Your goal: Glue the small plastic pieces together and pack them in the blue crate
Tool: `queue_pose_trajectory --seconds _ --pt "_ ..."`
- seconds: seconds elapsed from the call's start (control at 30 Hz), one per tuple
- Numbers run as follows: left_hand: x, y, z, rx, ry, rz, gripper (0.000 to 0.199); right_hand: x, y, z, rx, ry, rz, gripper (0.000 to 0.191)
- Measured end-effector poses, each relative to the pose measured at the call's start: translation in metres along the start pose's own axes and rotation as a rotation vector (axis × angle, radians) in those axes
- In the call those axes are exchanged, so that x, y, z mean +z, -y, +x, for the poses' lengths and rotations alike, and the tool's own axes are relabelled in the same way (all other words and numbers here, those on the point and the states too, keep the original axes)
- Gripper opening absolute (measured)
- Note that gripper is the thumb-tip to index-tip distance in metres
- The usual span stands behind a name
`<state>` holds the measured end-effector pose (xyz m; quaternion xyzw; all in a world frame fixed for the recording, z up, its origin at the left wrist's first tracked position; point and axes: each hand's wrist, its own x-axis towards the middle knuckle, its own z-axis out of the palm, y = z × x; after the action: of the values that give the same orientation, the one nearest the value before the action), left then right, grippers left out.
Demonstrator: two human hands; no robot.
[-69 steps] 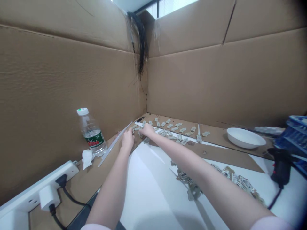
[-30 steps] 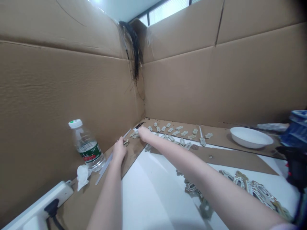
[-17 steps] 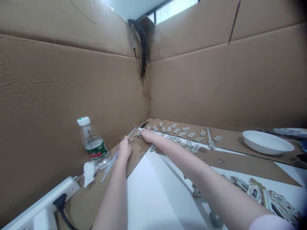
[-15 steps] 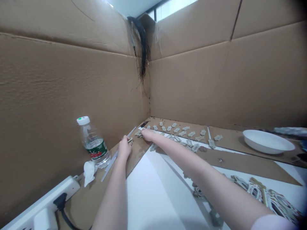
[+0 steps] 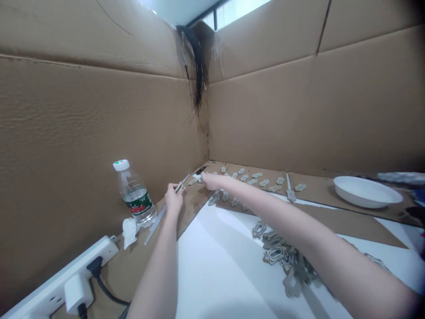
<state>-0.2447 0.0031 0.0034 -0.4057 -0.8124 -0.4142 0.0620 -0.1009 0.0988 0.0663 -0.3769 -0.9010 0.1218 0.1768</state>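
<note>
Left hand (image 5: 174, 197) closed round small flat pale-gold pieces (image 5: 179, 187), near clear green-labelled bottle (image 5: 137, 201). Right hand (image 5: 210, 180) over pale ornate plaques (image 5: 214, 197) on table; finger opening, grip too small to tell.

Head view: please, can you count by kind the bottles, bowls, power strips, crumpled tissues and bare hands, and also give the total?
Bottle: 1
White bowl: 1
Power strip: 1
Crumpled tissue: 1
Bare hands: 2, the left hand and the right hand
Total: 6
</note>
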Motion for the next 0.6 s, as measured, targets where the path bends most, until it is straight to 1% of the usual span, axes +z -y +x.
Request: queue_pose_trajectory --seconds 0.07,0.13,0.2,0.3,0.37,0.5,0.6 --pt "0.005 -0.005 0.005 0.0 -0.014 -0.008 0.015 -0.01 -0.011 -0.011 -0.076 0.163 -0.065 0.026" --pt "0.013 -0.012 0.015 -0.006 -0.012 -0.003 0.015 -0.017 -0.023 -0.026 -0.127 0.228 -0.106 0.026" --pt "0.022 -0.018 0.028 -0.001 0.003 0.007 0.015 -0.017 -0.032 -0.041 -0.168 0.253 -0.139 0.032" --pt "0.036 -0.026 0.049 0.043 0.049 0.023 0.014 -0.012 -0.041 -0.058 -0.233 0.271 -0.181 0.041" --pt "0.046 -0.028 0.057 0.09 0.092 0.037 0.014 -0.008 -0.042 -0.064 -0.287 0.263 -0.219 0.046" --pt "0.061 -0.024 0.059 0.17 0.156 0.078 0.015 0.002 -0.042 -0.066 -0.388 0.215 -0.298 0.036" --pt "0.066 -0.018 0.055 0.22 0.171 0.093 0.017 0.012 -0.041 -0.062 -0.435 0.182 -0.34 0.037"
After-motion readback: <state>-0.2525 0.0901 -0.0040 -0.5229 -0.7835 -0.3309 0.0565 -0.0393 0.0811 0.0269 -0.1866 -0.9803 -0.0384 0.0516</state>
